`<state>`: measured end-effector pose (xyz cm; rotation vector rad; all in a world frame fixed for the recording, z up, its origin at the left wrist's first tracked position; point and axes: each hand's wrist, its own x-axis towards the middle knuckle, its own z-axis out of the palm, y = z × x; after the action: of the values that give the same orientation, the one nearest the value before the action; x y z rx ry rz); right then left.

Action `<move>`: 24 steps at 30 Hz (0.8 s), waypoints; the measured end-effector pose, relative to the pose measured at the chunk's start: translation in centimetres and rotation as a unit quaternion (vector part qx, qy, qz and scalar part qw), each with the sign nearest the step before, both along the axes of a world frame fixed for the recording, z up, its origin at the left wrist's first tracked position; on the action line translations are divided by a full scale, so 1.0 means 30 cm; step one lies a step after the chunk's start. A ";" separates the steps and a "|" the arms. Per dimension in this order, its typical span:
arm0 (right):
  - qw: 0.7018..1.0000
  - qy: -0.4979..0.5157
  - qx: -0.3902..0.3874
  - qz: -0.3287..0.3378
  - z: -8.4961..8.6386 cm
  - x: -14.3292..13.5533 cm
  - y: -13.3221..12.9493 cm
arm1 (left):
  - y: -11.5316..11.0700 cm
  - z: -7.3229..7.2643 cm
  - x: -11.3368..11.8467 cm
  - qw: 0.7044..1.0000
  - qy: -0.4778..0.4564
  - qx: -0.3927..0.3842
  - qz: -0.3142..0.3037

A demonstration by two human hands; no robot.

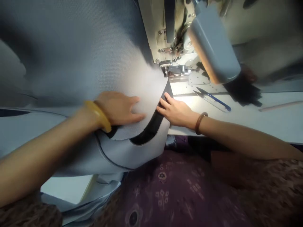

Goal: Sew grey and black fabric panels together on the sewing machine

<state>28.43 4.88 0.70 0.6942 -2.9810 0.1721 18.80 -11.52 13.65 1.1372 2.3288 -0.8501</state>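
Grey-blue fabric covers the left side and runs up to the needle area of a sewing machine. My left hand, with a yellow bangle at the wrist, lies on this fabric, fingers apart and slightly blurred. Near the fabric's curved edge, my right hand rests with its fingers spread on a dark strip just below the needle area. The strip narrows to a point at the presser foot. A brown bangle circles the right wrist.
Thread snips with a blue handle lie on the white table to the right. A grey lamp head hangs over the machine bed. Behind the snips is a black object. A pinkish stick lies at the far right.
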 end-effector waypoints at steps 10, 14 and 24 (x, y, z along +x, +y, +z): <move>1.000 -0.001 -0.012 -0.003 -0.008 0.004 -0.002 | 0.119 -0.176 0.040 0.995 0.013 0.094 -0.032; 0.999 -0.009 -0.036 -0.001 -0.016 0.000 -0.003 | 0.118 -0.188 0.057 0.992 0.018 0.123 0.004; 1.000 0.010 -0.005 -0.008 -0.030 -0.003 -0.001 | 0.186 -0.212 -0.037 0.984 -0.001 0.168 0.052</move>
<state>28.35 4.85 -0.20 0.6681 -2.9639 0.1771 17.68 -5.94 7.28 1.1300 2.5698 -0.4270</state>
